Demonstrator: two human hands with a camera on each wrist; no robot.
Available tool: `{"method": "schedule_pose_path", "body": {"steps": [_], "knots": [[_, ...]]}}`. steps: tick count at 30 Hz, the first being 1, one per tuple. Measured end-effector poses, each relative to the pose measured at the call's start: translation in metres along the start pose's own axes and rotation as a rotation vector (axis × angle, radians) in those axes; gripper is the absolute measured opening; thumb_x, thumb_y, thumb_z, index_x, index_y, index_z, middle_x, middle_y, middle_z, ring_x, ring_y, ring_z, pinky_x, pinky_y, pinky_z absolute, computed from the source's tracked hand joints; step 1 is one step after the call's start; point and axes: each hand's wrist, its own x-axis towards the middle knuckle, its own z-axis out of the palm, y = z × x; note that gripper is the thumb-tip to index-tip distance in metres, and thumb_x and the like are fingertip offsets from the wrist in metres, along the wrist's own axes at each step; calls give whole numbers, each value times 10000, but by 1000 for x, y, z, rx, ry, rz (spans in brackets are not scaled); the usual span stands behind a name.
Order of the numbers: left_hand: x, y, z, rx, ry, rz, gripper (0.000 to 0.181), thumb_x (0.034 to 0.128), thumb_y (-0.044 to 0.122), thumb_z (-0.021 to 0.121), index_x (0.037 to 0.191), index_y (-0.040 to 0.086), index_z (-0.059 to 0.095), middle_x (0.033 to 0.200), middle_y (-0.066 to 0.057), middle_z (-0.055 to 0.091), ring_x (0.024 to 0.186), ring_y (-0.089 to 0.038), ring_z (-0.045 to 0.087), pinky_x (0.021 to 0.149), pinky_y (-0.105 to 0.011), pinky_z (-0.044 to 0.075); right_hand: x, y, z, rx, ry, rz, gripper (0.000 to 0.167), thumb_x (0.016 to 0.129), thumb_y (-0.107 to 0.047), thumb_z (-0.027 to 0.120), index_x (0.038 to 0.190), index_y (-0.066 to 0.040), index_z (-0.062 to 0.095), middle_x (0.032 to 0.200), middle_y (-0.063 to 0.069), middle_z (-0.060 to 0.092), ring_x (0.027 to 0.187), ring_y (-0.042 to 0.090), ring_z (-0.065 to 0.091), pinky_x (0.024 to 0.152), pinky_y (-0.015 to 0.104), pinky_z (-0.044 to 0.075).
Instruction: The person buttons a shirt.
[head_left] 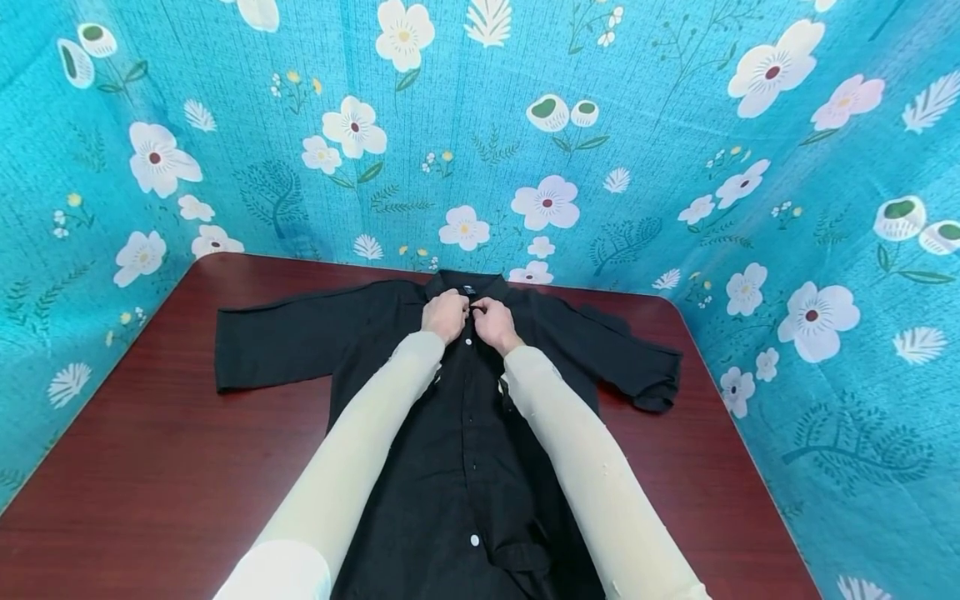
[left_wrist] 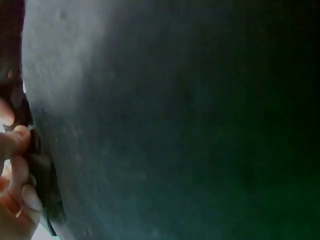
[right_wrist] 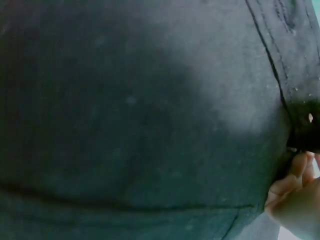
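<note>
A black button-up shirt (head_left: 427, 467) lies front up, its collar (head_left: 467, 282) toward the far edge of the table. Just below the collar, my left hand (head_left: 446, 315) pinches the front edge of the shirt. Close beside it, my right hand (head_left: 495, 325) pinches the other front edge at the same height. A white button (head_left: 468, 341) shows on the placket below the hands, and another white button (head_left: 475, 540) sits far lower. In the right wrist view, the fingers (right_wrist: 299, 167) hold the dark cloth edge. The fingertips are partly hidden by fabric.
The shirt rests on a dark red wooden table (head_left: 187, 467). One sleeve (head_left: 285, 337) stretches out to the left; the other sleeve (head_left: 637, 367) lies bunched at the right. A blue flowered cloth (head_left: 450, 150) hangs behind and along both sides.
</note>
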Motion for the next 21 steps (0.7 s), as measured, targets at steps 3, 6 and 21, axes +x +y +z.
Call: {"method": "schedule_pose_path", "body": {"steps": [3, 6, 21], "knots": [[-1, 4, 0, 11, 32, -16, 152, 955, 160, 548, 827, 176, 627, 859, -5, 516, 717, -206, 533, 662, -361, 466, -1, -1, 0, -7, 9, 3, 198, 981, -192, 503, 1074, -112, 658, 1083, 53, 642, 1048, 241, 568, 922, 348, 415], [-3, 7, -2, 15, 53, -20, 161, 944, 140, 561, 804, 165, 636, 835, -8, 528, 715, -211, 547, 662, -368, 476, -2, -1, 1, -15, 29, -11, 173, 964, -204, 543, 1032, -119, 676, 1052, 49, 630, 1029, 235, 566, 914, 342, 413], [-6, 4, 0, 1, 125, 58, 123, 919, 164, 619, 797, 173, 610, 831, 8, 515, 691, -196, 531, 631, -351, 458, 0, 5, -2, -104, 2, -128, 223, 974, -120, 495, 1132, -70, 645, 1157, 98, 612, 1100, 251, 548, 948, 345, 401]]}}
